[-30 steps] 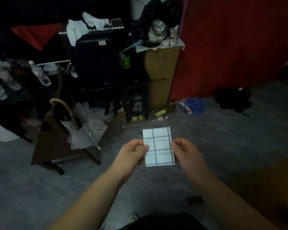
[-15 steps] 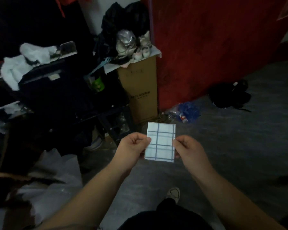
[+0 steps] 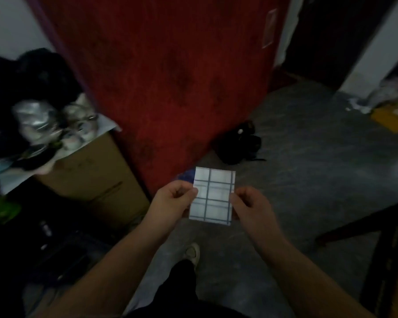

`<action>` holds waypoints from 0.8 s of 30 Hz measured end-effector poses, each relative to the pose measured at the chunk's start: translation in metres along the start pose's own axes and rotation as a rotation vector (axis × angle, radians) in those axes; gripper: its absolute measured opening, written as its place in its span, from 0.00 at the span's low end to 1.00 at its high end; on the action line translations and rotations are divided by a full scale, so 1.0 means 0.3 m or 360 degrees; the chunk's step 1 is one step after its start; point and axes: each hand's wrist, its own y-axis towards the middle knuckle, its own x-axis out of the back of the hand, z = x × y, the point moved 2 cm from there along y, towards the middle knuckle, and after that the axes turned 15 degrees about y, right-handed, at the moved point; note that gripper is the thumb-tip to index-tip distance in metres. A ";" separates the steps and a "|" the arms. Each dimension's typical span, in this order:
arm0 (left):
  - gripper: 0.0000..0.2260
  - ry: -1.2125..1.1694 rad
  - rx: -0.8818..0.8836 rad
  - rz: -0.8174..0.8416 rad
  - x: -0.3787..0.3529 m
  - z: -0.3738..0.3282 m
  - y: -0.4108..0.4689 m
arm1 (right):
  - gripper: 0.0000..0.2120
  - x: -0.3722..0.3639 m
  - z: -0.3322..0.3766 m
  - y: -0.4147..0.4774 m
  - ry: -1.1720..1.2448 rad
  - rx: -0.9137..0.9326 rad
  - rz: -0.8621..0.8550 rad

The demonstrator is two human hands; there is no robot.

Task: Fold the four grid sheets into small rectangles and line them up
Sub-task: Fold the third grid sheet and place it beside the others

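- No words or numbers can be read here.
- The cardboard box has faint dark marks on its side, too blurry to read.
- A pale sticker is on the red door, too dim to read.
- The grid sheet shows only blue lines.

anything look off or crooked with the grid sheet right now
The grid sheet tilts slightly, pinched at its side edges by the left hand and right hand over the floor. No tear shows.
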 end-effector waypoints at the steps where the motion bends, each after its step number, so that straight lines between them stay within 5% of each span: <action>1: 0.06 0.0019 -0.0027 0.0071 -0.036 -0.027 0.080 | 0.03 0.029 0.003 0.064 0.0046 -0.0015 -0.0082; 12: 0.03 0.0208 -0.0329 0.0657 -0.454 -0.412 1.006 | 0.06 0.364 0.151 0.782 0.0246 -0.0037 -0.0729; 24: 0.03 0.0585 -0.0685 0.1110 -1.192 -0.837 1.466 | 0.06 0.969 0.133 1.168 0.0547 -0.0080 -0.1323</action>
